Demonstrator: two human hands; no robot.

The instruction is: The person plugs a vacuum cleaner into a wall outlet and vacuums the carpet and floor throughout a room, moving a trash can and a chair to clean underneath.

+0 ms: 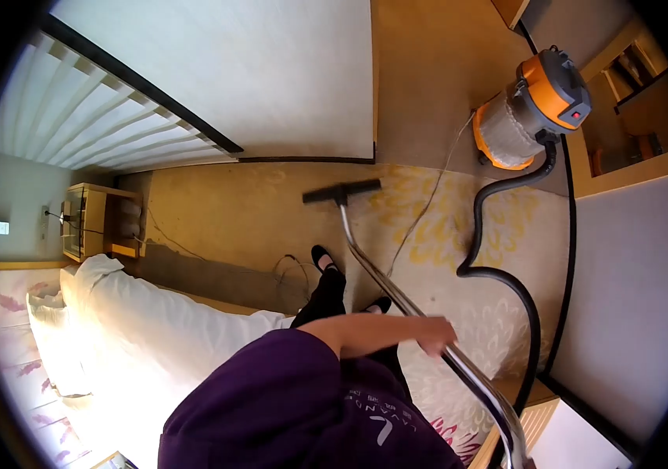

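"What's the left hand doing?"
"Clamped round the metal pipe, below and left of the vacuum. I can't tell about the right."
"And the floor brush?"
"On the carpet, left of the vacuum. The black hose snakes down from it."

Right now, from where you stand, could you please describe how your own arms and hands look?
My left arm wears a plain dark purple sleeve, loose, with the forearm bare below its edge. The left hand has no glove, though it is blurred. I see no watch. My right hand cannot be made out.
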